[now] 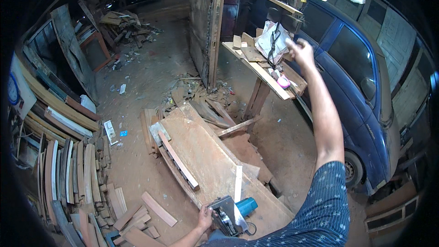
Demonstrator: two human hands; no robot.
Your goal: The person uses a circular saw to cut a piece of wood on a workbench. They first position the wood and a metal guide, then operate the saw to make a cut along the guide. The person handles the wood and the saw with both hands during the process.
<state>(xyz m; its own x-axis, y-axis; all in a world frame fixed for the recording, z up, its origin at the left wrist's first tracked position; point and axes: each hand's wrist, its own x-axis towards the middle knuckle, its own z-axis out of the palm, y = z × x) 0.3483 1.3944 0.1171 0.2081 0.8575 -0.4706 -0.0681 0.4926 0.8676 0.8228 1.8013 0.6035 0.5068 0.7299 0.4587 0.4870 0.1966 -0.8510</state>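
Observation:
A teal-bodied circular saw (247, 206) lies tipped at the near end of the wooden workbench (201, 146), its metal base plate facing up. My left hand (205, 218) grips the edge of that plate. Out to the far right, my right arm is stretched over a small raised wooden stand (263, 74). Above its right side hangs my right hand (302, 54), fingers partly stretched and apart, with nothing visible in them. Papers (270, 43) with a dark strap or cord on them lie beside that hand, and a pink round object (283, 81) sits below it.
A narrow wooden strip (178, 160) lies along the workbench's left edge. Stacked boards (68, 169) and loose offcuts (137, 219) crowd the left floor. A blue car (352, 82) stands close on the right. Beyond the bench rises an upright door panel (203, 27), with scrap wood around its foot.

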